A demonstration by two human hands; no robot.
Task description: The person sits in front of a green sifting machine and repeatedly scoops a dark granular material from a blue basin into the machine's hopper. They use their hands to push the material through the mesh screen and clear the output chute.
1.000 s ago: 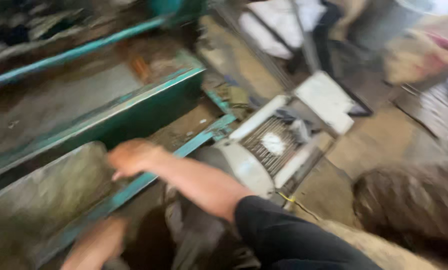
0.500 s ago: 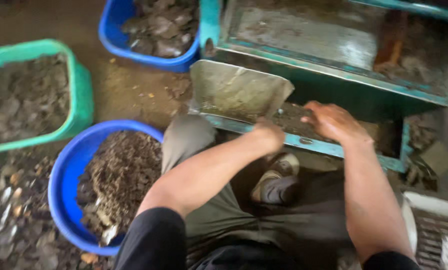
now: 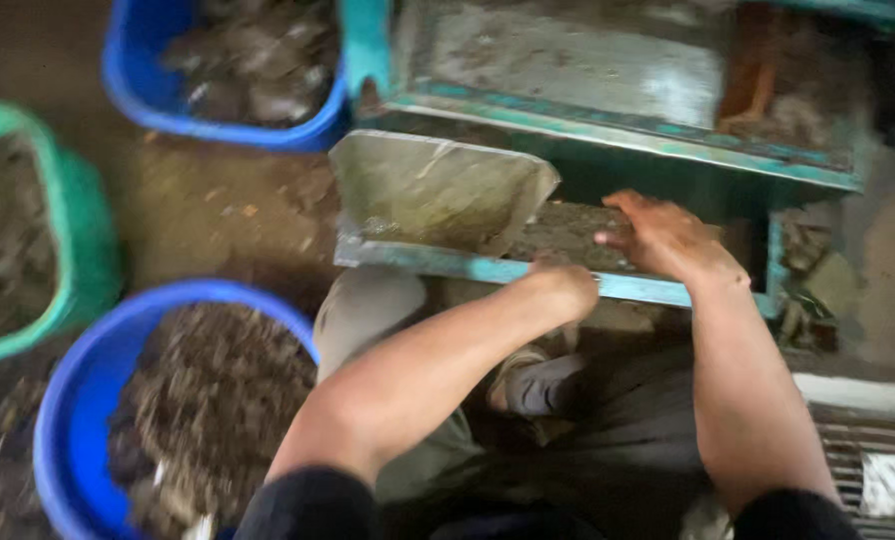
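Observation:
My left hand [image 3: 566,284] is curled into a loose fist against the teal front rail [image 3: 468,266] of a worn green metal machine. My right hand [image 3: 668,238] rests flat, fingers spread, on the dirty tray just behind that rail. A dull grey metal chute plate [image 3: 438,190] slopes down at the left of both hands. Brown crumbly matter lies on the tray between the hands. I cannot see anything gripped in either hand; the left hand's fingers are hidden.
A blue tub [image 3: 78,400] of dark brown scraps stands at lower left, another blue tub [image 3: 168,90] at the top, a green crate [image 3: 78,240] at the left edge. My knees and a shoe sit under the machine. A white slatted grille [image 3: 868,470] lies at lower right.
The view swung from the machine's right side to its front, bringing the tubs into sight. Both hands came to the teal rail and have stayed there for the last half second.

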